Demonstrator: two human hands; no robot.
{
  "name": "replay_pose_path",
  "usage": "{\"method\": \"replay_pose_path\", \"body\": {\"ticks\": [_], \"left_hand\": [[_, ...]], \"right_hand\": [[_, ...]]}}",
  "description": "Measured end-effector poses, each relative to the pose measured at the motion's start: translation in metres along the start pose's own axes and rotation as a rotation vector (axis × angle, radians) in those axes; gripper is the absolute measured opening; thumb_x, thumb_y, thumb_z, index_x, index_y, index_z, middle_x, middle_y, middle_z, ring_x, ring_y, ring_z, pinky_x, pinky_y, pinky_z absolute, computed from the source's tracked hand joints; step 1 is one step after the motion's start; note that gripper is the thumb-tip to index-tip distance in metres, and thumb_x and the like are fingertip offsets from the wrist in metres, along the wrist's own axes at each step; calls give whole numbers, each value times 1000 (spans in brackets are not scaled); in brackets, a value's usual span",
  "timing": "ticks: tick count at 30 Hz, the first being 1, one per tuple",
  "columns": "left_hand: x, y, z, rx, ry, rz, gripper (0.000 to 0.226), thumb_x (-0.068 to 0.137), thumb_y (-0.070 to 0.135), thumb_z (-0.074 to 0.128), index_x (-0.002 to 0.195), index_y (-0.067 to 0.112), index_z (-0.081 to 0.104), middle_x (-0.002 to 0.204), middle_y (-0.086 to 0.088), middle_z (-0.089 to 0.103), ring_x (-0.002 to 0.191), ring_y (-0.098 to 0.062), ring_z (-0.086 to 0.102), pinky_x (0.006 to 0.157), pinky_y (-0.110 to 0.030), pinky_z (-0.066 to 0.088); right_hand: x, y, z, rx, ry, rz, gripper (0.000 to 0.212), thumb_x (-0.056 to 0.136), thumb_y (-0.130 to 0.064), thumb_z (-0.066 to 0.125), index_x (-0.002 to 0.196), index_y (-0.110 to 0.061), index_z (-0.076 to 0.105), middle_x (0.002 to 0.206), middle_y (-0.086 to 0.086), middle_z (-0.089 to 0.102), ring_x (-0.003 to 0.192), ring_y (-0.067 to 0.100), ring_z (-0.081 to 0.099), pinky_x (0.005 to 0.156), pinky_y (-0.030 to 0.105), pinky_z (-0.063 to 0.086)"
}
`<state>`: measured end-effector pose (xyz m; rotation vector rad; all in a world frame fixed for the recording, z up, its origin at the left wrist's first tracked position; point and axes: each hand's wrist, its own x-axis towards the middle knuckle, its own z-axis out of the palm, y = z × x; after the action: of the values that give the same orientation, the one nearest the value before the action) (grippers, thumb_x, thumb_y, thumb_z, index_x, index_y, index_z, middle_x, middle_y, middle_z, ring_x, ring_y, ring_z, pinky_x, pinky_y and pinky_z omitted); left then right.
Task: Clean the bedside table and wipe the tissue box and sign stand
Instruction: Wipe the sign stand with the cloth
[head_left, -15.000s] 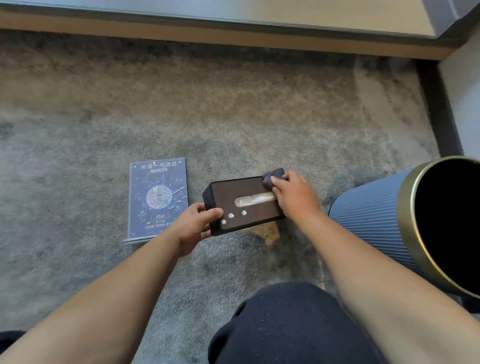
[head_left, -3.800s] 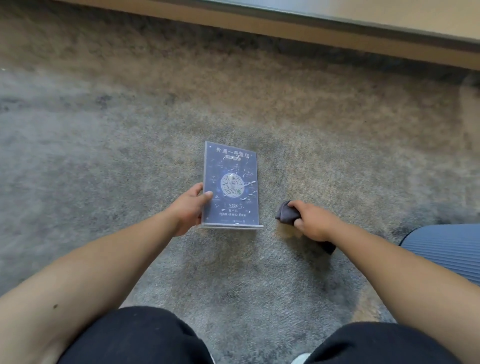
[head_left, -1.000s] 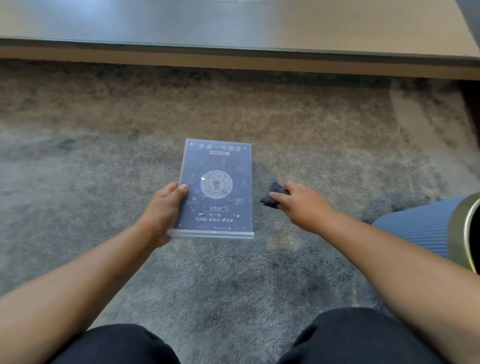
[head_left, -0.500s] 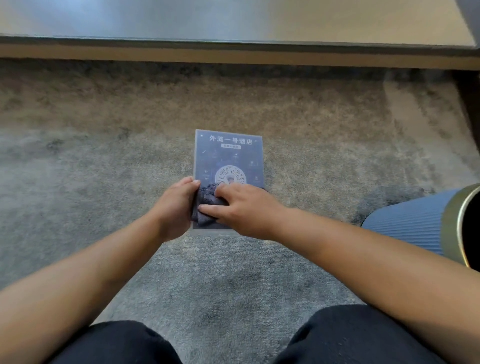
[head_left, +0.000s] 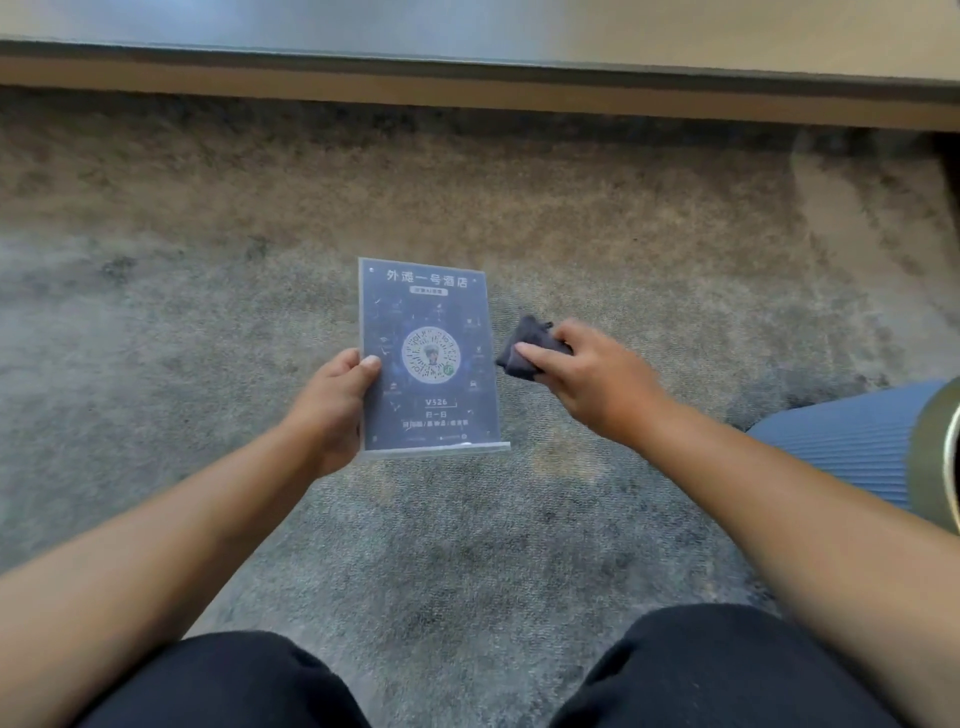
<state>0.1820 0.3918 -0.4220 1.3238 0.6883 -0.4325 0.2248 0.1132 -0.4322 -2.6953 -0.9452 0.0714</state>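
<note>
- Left hand (head_left: 332, 410): grip clamped on the left edge of the clear acrylic sign stand with dark blue card (head_left: 428, 358), held above carpet; likely light, rigid, slick. Hold edges.
- Right hand (head_left: 592, 379), just right: grip closed around crumpled dark grey cloth (head_left: 524, 348), soft.

Sign stand (head_left: 428, 358), dark blue card in clear holder: far edge has white Chinese heading, reads approx "外滩一号酒店"; small boxed line under it too blurred. Centre: round QR code. Nearer: "V526", then a short line and a row of Chinese chars, unreadable. No other text legible.
</note>
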Motion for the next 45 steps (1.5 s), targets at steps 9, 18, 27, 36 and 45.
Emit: {"method": "replay_pose_path", "body": {"ticks": [9,18,27,36,45], "left_hand": [[-11,11,24,-42,-166,18,27,104,19,35,120,6,52,105,-19,67,81,-29,69,61,-46,60],[-15,8,10,4,-92,63,31,103,17,40,126,1,51,114,-22,66,99,-34,65,78,-50,57],[-13,7,-3,51,-19,99,30,104,20,37,125,4,51,112,-17,66,96,-30,65,73,-46,57],[-13,4,22,-7,-47,177,22,103,15,37,111,8,56,99,-15,70,83,-26,71,68,-41,60],[-11,-6,5,24,7,182,22,102,21,42,105,12,62,89,-7,76,81,-24,73,65,-44,59]], "right_hand": [[33,-82,-4,-16,-185,-445,42,91,-19,55,132,-28,54,112,15,55,93,32,52,73,45,48],[-2,-47,5,-56,-243,-435,58,79,-4,64,130,-31,55,115,10,55,93,28,53,76,41,49],[-16,-5,-10,134,-434,5,32,95,-36,49,125,-43,55,104,-3,46,88,19,51,65,32,43],[31,-97,-10,173,-531,-112,31,98,-36,38,114,-20,59,105,8,58,95,27,56,78,37,46],[15,-68,5,148,-649,7,24,98,-31,39,97,-17,58,90,0,55,79,21,51,66,34,43]]}}
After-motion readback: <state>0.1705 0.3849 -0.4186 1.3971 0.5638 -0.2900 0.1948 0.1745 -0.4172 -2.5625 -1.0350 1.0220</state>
